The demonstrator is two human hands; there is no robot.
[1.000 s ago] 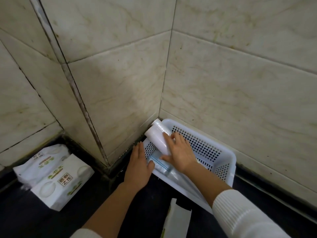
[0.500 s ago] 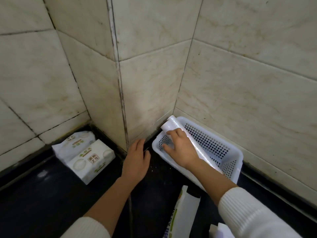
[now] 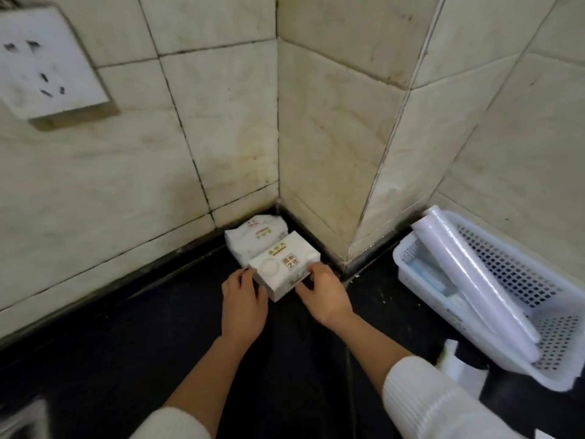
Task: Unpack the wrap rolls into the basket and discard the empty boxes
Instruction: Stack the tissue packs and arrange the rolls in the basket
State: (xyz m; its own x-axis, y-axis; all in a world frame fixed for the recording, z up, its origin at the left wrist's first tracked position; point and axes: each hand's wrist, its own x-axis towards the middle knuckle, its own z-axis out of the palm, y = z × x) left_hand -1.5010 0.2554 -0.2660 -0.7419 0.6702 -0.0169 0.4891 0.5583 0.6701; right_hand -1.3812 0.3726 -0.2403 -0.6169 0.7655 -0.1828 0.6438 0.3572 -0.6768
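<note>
From the head camera we look down into a tiled corner, and both hands are on a white tissue pack (image 3: 282,270) lying on the dark counter (image 3: 126,343). Our left hand (image 3: 243,304) presses its fingers against the pack's near-left end, while our right hand (image 3: 323,294) curls over the near-right edge — the pack sits clamped between the two. A second, softer tissue pack (image 3: 253,234) lies just behind it, tucked against the wall.

Off to the right, the white perforated basket (image 3: 522,280) stands against the tiles, and a long wrap roll (image 3: 468,274) lies slanted in it — its top end resting over the basket's far rim. Something bluish lies beneath it; we cannot tell what. An empty box (image 3: 459,369) lies on the counter just before the basket. A wall socket (image 3: 47,64) sits high on the left.
</note>
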